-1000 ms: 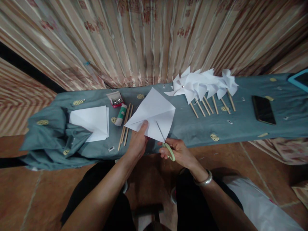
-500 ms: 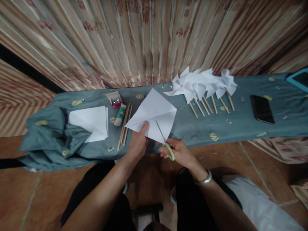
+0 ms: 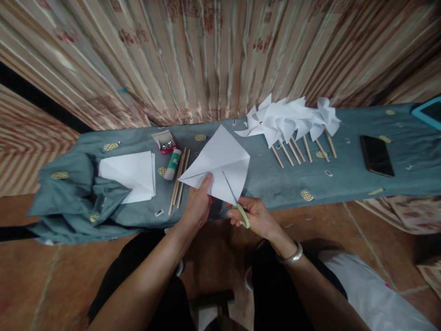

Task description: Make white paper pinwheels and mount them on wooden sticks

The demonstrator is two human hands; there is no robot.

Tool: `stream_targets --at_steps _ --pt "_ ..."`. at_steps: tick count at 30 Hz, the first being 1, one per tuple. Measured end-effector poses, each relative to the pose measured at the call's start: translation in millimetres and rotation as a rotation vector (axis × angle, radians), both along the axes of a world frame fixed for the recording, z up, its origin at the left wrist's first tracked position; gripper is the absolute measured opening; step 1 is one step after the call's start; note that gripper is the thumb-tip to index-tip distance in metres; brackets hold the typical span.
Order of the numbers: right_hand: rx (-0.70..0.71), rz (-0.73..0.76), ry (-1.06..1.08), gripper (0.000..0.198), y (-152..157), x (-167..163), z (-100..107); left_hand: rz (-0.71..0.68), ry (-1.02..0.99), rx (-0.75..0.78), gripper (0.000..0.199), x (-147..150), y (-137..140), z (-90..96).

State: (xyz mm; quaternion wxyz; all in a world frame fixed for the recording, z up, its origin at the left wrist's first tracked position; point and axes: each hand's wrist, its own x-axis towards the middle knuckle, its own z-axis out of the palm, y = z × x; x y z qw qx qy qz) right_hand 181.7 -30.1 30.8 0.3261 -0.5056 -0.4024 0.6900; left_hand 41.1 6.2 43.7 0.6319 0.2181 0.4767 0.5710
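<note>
item: one creased white square paper sheet [image 3: 225, 149], over the middle of the blue-green patterned cloth [image 3: 282, 188], pinched in my left hand [image 3: 199, 203], thumb on top. item: one pair of pale-green-handled scissors [image 3: 245, 218], gripped in my right hand [image 3: 255, 216] at the sheet's near corner. left: thin wooden sticks [image 3: 176, 186]. far right: white paper pinwheels [image 3: 274, 122].

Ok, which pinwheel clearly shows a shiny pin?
The leftmost pinwheel: its shiny pin shows at the centre, whereas on the other pinwheels, overlapping in the row, I can't make out any.
</note>
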Motion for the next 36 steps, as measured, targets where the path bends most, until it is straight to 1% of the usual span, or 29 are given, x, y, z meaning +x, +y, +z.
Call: stream_targets --at_steps 3,6,8,11,13,15,16,18,20,21,22,24,27,29,31,34,36 --pt "-0.004 0.035 0.012 0.048 -1 2 -2 0.040 0.001 0.013 0.040 -1 3 -0.4" --pt "0.025 0.113 -0.023 0.048 -2 10 -4 0.100 -0.011 0.058 0.040 -7 11 0.4" --pt "0.035 0.165 -0.053 0.049 -2 19 -3 0.123 -0.012 0.066 0.040 -15 18 1.8" --pt "0.011 0.248 -0.065 0.048 -1 37 3 0.172 -0.012 0.090 0.040 -27 25 5.1" --pt "-0.001 0.272 -0.061 0.047 0 48 7 0.181 -0.015 0.109 0.043 -32 27 7.8" --pt "0.039 0.210 -0.080 0.046 2 56 8 0.158 -0.010 0.111 0.044 -35 26 10.1" --pt "0.081 0.136 -0.102 0.045 3 59 8 0.133 -0.004 0.098 0.044 -35 25 10.6" --pt "0.193 -0.085 -0.166 0.043 6 64 7 0.070 0.021 0.050 0.041 -34 21 9.3" --pt "0.321 -0.309 -0.243 0.044 9 66 6 0.000 0.066 0.007 0.037 -33 18 4.3" --pt "0.378 -0.379 -0.283 0.045 10 67 6 -0.038 0.097 0.000 0.035 -32 15 0.4" --pt "0.421 -0.406 -0.322 0.045 11 67 7 -0.074 0.132 -0.005 0.034 -32 13 -4.0" --pt "0.463 -0.374 -0.374 0.046 12 67 8 -0.162 0.214 -0.027 0.034 -33 8 -13.6" --pt "0.451 -0.266 -0.335 0.042 13 64 8 -0.267 0.307 -0.114 0.038 -36 2 -25.3" --pt "0.423 -0.198 -0.264 0.035 12 61 7 -0.303 0.301 -0.139 0.039 -37 -1 -29.5" --pt "0.383 -0.159 -0.207 0.030 12 58 6 -0.310 0.272 -0.141 0.039 -37 -2 -30.1" --pt "0.342 -0.218 -0.180 0.033 12 56 6 -0.317 0.220 -0.112 0.043 -33 0 -24.1" --pt "0.335 -0.305 -0.181 0.036 15 55 6 -0.339 0.122 -0.076 0.054 -29 3 -15.8"
